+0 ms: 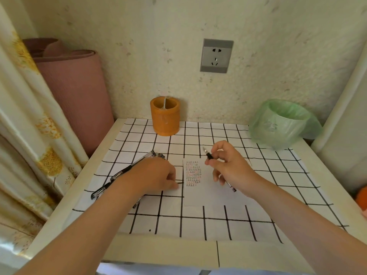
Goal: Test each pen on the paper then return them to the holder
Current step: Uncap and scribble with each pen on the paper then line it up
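Right hand [230, 165] pinches pen [208, 154], barrel mostly hidden; left hand [156, 175] curled, grip unclear.

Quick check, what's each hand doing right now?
Left hand: knuckles down by the paper, grip unclear.
Right hand: closed on a pen, tip raised.

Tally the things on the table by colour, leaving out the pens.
Orange: 1, the pen holder
White: 1, the paper with test marks
Green: 1, the bag-lined bin
Black-and-white: 1, the checked cloth
Total: 4
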The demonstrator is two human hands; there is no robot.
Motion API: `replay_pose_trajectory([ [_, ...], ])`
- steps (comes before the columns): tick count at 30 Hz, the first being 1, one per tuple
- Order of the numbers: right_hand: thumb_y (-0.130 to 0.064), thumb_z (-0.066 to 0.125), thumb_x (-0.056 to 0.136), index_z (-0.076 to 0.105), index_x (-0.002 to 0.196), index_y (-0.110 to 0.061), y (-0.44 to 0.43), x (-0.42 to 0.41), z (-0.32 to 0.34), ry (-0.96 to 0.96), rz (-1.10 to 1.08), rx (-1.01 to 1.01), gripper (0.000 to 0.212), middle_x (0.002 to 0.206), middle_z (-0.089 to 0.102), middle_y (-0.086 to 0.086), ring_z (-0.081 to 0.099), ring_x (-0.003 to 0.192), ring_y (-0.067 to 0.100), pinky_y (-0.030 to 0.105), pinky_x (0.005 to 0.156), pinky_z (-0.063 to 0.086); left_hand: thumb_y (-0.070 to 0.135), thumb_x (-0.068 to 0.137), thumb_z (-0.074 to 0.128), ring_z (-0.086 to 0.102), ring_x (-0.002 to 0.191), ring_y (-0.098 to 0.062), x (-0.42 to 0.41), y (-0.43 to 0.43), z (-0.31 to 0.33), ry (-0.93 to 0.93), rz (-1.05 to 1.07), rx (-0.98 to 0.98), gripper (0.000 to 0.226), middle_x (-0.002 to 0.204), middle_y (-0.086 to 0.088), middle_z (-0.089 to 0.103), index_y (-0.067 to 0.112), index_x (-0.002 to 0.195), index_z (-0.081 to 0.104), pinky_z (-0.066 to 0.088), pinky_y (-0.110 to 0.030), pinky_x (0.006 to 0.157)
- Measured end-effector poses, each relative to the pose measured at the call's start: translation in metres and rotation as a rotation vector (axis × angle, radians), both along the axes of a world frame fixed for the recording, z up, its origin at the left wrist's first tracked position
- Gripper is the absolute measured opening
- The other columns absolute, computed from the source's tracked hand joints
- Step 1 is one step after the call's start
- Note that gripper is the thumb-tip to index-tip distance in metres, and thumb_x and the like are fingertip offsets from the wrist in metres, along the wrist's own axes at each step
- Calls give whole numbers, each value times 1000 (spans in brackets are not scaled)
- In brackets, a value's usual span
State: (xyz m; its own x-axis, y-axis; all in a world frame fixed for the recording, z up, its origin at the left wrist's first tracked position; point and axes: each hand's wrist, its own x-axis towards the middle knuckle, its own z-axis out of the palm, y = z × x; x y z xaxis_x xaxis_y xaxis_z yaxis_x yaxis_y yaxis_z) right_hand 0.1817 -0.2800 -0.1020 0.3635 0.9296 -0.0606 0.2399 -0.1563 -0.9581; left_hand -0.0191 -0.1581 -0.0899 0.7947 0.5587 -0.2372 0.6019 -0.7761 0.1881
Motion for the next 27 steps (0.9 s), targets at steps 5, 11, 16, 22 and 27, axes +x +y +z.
replay_pose_trajectory([
  [5, -26, 67, 92, 67, 109, -36, 2, 2, -9, -636, 56, -57, 20, 98, 72, -19, 59, 68, -4, 24, 72, 50, 34, 103, 46, 62, 76, -5, 1, 1, 2, -253, 111, -238, 14, 84, 14, 72, 30, 98, 59, 52, -29, 70],
  [11, -18, 65, 90, 73, 103, -33, 1, -8, -8, -747, 134, 93, 22, 100, 72, -23, 64, 91, -2, 29, 87, 54, 33, 104, 45, 55, 65, 6, 0, -1, -1, -298, 99, -307, 14, 85, 14, 67, 33, 100, 59, 42, -18, 66],
  [16, -19, 64, 90, 72, 104, -35, 2, -10, -8, -834, 142, 124, 23, 99, 71, -23, 62, 88, -1, 34, 85, 52, 32, 104, 45, 52, 64, 9, 2, -4, 1, -318, 82, -300, 15, 84, 13, 66, 32, 100, 59, 35, -12, 59],
  [22, -23, 61, 92, 69, 112, -35, -1, -14, -7, -862, 177, 81, 24, 100, 69, -20, 55, 83, -6, 23, 77, 46, 30, 104, 47, 51, 58, 9, 5, -12, 2, -351, 66, -369, 15, 81, 12, 67, 28, 102, 61, 39, -16, 57],
  [27, -44, 52, 87, 65, 107, -27, -8, -25, -3, -1059, 266, 91, 29, 79, 62, -9, 54, 76, 10, 30, 69, 46, 30, 100, 56, 60, 66, -8, 9, -19, 0, -376, 77, -566, 10, 79, 7, 74, 24, 99, 64, 54, -34, 75],
])
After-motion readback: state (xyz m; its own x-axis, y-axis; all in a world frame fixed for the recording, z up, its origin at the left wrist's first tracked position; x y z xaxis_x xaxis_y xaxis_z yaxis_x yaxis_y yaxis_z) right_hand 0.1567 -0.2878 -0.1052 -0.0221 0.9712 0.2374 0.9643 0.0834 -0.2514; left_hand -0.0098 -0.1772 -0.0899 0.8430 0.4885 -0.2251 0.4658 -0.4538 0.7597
